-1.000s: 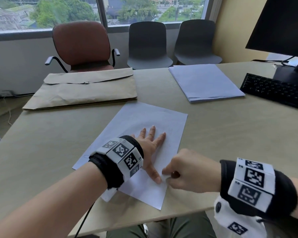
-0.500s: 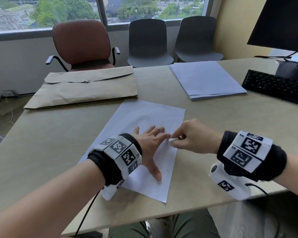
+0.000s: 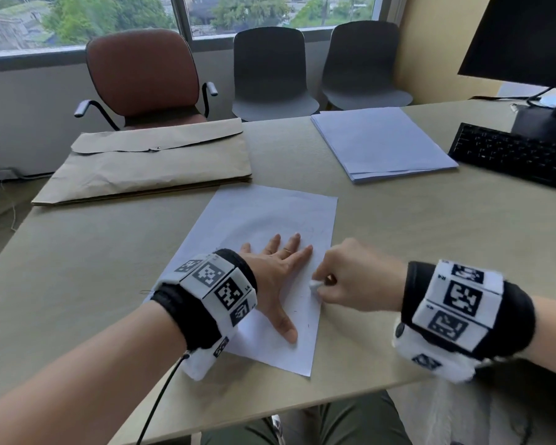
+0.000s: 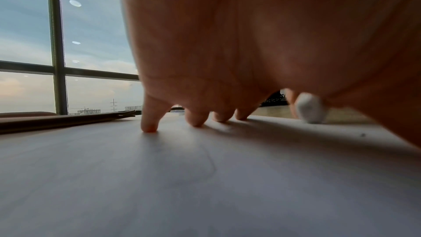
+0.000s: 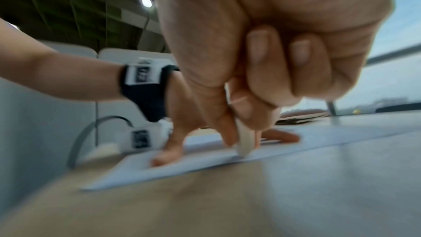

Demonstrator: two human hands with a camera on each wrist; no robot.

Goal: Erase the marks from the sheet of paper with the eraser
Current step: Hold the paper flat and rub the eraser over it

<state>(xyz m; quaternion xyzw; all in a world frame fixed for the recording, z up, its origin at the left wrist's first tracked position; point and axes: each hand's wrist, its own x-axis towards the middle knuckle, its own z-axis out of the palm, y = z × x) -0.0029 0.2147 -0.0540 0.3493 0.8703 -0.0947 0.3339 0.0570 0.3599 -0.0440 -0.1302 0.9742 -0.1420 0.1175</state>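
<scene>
- My left hand [image 3: 278, 271] lies flat on the sheet of paper [image 3: 264, 220], fingers straight and spread, pinning it to the table [image 3: 430, 252].
- My right hand [image 3: 360, 277] pinches the white eraser [image 3: 315, 285] between thumb and fingertips, other fingers curled in.
- Eraser tip touches the sheet near its right edge, just beside my left index finger.
- Small dark marks [image 3: 308, 325] sit on the paper below the eraser.

The beige table [image 3: 430, 245] carries a paper sheet [image 3: 270, 213], brown envelope [image 3: 148, 162], paper stack [image 3: 382, 142] — and keyboard [image 3: 511, 155].
</scene>
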